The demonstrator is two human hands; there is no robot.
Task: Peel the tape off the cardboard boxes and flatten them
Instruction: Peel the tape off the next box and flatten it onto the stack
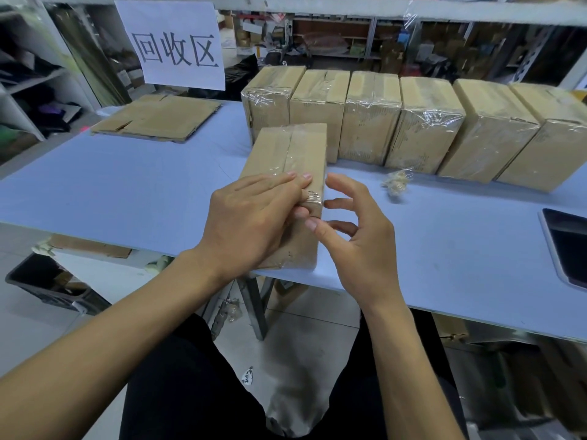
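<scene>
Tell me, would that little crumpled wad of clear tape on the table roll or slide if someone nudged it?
The tape wad looks very light, so it would probably skid on the smooth table. Being crumpled and lumpy, it would likely tumble unevenly, and may stick to fingers.

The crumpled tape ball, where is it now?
The crumpled tape ball lies on the blue table, right of the right hand, before the row of boxes.

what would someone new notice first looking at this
The two hands at centre working on a taped cardboard box at the near table edge: the left hand grips its end while the right hand hovers beside it. Behind stands a row of taped boxes, and far left lies flattened cardboard below a paper sign.
</scene>
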